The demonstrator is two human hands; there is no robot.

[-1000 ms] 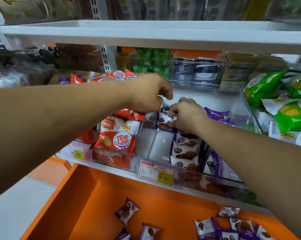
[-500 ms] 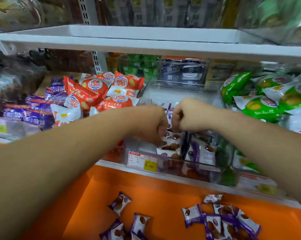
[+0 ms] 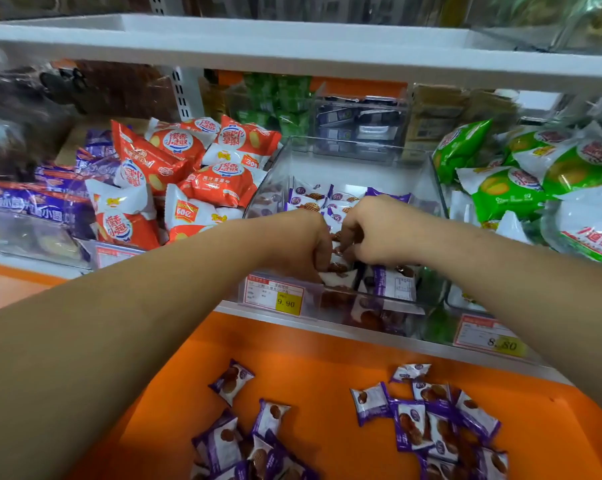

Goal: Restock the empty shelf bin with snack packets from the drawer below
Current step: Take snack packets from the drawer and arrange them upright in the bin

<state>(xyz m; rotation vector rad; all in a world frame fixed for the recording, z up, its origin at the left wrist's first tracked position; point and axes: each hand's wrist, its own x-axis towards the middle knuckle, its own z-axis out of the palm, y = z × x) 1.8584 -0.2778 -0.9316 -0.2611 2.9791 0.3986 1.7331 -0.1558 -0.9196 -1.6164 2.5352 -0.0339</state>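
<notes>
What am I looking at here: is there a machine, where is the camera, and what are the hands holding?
No machine: a person works with two bare hands, filmed by one camera worn on the head, looking forward and down. The left hand and right hand meet inside the clear shelf bin, fingers curled round purple-and-white snack packets. Below, the open orange drawer holds more loose packets. Red packets lie left of the bin, green packets right.
</notes>
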